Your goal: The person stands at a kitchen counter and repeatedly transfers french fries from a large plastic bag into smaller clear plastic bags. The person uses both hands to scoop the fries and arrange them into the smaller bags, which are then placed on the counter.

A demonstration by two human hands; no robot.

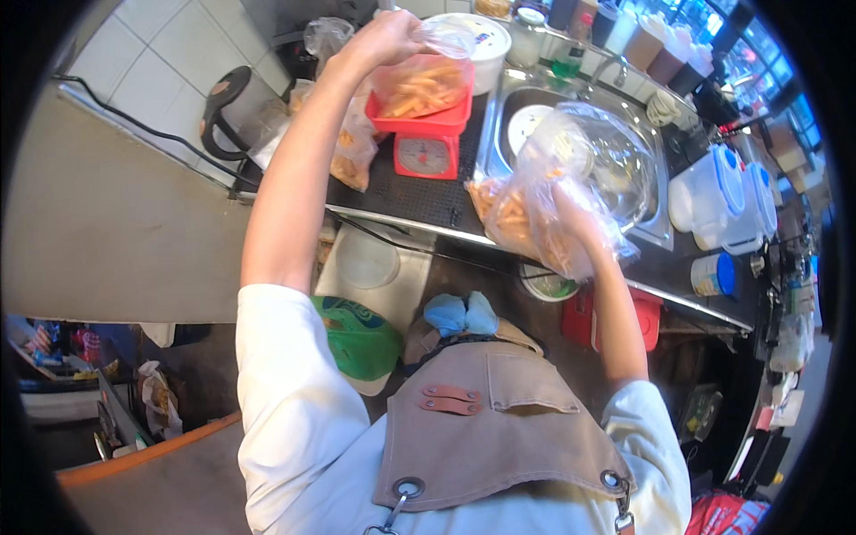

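Observation:
My left hand (394, 37) grips the gathered top of a clear plastic bag of cut fries (428, 87). That bag lies in the red tray of a red kitchen scale (424, 155) with a round dial. At the sink's near left edge, my right hand (575, 210) is in or against a larger clear bag of fries (515, 217); the plastic partly hides its fingers, so its hold cannot be made out. Another filled plastic bag (353, 157) stands left of the scale.
A steel sink (491, 144) holds a white round lid and a large clear plastic bag or cover. An electric kettle (227, 114) stands left, a white tub (491, 50) behind the scale, lidded plastic containers (709, 190) right. A black cable (428, 251) crosses the counter's front edge.

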